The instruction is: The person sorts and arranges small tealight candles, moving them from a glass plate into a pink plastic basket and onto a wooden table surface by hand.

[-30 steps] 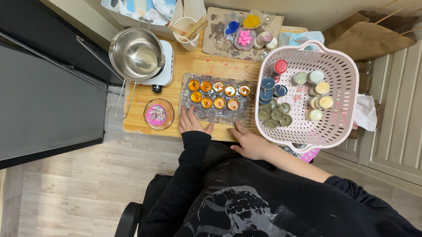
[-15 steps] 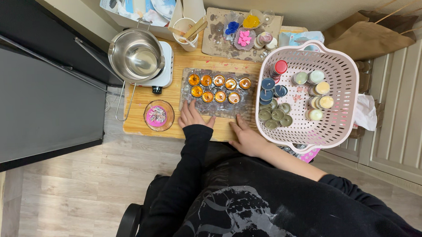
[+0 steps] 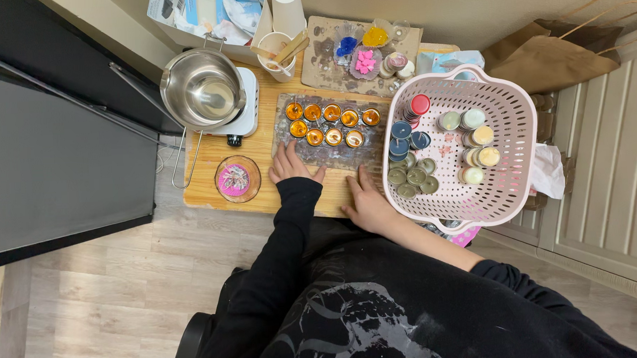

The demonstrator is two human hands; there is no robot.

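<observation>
A: Where's the clear tray [image 3: 331, 139] of orange cups?
B: Mid-bench, left of the pink basket [image 3: 506, 131].
A: And the hands?
B: Left hand [image 3: 291, 166] and right hand [image 3: 367, 202] lie flat, fingers spread, on its near edge, gripping nothing.

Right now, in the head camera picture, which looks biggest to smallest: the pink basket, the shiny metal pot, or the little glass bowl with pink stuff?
1. Pink basket
2. Metal pot
3. Glass bowl

All sit at about table height, so nearness hardly skews this.
</observation>
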